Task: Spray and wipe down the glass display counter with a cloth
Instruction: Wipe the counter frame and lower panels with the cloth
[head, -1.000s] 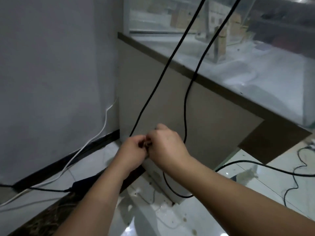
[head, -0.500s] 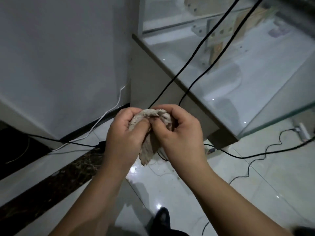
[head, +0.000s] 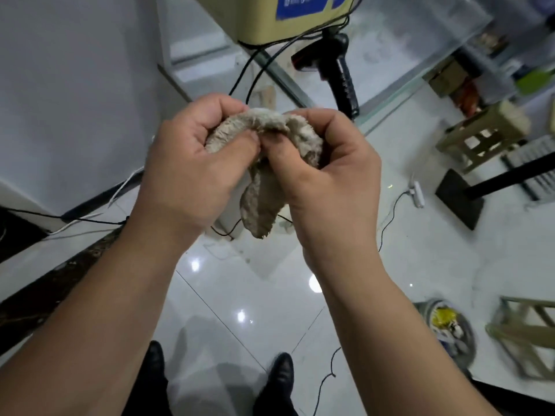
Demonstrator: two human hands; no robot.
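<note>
A crumpled beige cloth is bunched between both hands in the middle of the view, with one end hanging down. My left hand grips its left part and my right hand grips its right part, thumbs pressed together on top. The glass display counter lies beyond the hands at the upper right, its glass top edge running diagonally. No spray bottle is visible.
On the counter stand a yellowish box and a black handheld scanner with black cables. A white wall is at left. Stools, a power strip and a bin stand on the glossy tiled floor.
The view has tilted down and pulled back from the counter's side. My hands rose from the cables low by the counter and now hold the cloth, bunched more tightly.
</note>
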